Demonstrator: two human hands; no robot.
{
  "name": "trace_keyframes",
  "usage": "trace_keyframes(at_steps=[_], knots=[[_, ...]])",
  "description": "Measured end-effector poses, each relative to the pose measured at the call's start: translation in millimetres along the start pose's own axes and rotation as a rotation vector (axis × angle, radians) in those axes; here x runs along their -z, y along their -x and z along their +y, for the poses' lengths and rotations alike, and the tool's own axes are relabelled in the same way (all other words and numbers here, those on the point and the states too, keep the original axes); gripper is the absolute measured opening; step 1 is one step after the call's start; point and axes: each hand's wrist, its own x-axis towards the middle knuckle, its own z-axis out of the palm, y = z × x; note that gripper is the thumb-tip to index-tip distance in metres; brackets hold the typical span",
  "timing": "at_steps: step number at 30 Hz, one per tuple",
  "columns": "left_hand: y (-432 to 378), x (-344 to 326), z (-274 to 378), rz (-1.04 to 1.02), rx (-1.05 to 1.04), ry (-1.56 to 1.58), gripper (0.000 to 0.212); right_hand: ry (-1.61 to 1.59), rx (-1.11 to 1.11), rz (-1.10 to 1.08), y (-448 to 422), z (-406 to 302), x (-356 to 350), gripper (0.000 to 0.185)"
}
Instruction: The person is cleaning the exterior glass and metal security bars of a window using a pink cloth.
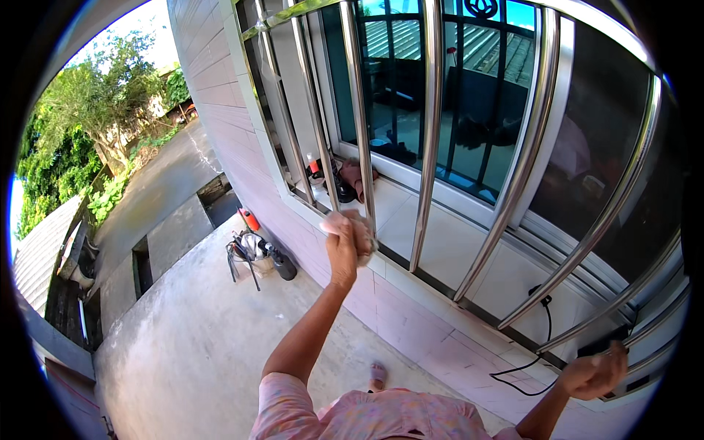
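Observation:
My left hand grips a crumpled pinkish-brown cloth against the lower end of a stainless steel window bar. At the lower right, my right hand is raised near the bottom rail of the grille, its fingers curled; whether it holds anything cannot be told. Behind the bars lies a white tiled sill in front of a sliding glass window. A black cable hangs over the sill's edge beside my right hand.
On the sill stand a bottle with a red top and a brown cloth item. A container of tools and a dark bottle stand on the concrete floor by the pink tiled wall. Drain openings lie at the left.

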Motion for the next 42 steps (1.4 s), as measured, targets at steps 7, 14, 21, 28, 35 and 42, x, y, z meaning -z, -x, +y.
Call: trace_keyframes(at_steps=[7,14,21,28,35,42], knots=[[-81.6,-36.0,107.2,0.129,-0.534,-0.079,0.044,-0.474,-0.428,-0.336,29.8,-74.3,-168.6,0.050],[-191.0,-105.7,173.3,0.065,-1.196,-0.480,0.034,-0.772,-1.141,-0.406,73.5,-71.1,-228.8,0.006],[-151.9,-84.4,75.2,-0.113,-0.747,-0.386,0.030,-0.632,-1.175,-0.186,83.8,-77.4,-233.1,0.010],[-46.0,25.1,-91.4,-0.302,-0.062,-0.518,0.032,-0.698,-1.267,-0.186,68.5,-88.8,-227.2,0.006],[-49.5,69.9,-45.3,-0.140,0.072,-0.294,0.037,-0.596,-1.156,-0.201,79.9,-80.0,-227.5,0.010],[-130.2,84.2,60.4,0.079,-0.378,-0.123,0.041,-0.504,-1.244,-0.134,76.1,-87.2,-226.4,0.010]])
